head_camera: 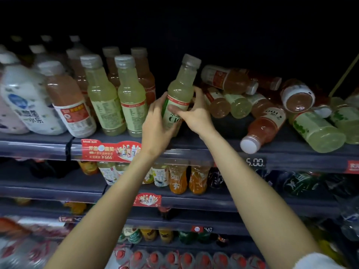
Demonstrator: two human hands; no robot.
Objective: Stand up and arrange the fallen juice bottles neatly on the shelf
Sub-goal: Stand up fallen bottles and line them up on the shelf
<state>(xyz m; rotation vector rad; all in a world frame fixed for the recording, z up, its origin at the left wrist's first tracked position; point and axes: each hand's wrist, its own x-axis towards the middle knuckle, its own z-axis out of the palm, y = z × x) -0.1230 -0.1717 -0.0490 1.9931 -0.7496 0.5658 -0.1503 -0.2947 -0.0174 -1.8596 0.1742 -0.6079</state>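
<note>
Fingers (158, 102) of both hands wrapping one pale green bottle (179, 90), steadying it near-upright at the shelf (194, 150) front edge.
Left hand (155, 123) is cupping the label, right hand (196, 115) is pinching from the other side, likely squaring it beside the two standing green bottles (116, 98). Fallen pile (272, 109) is lying toward the shelf's right end; base contact is hidden.
</note>
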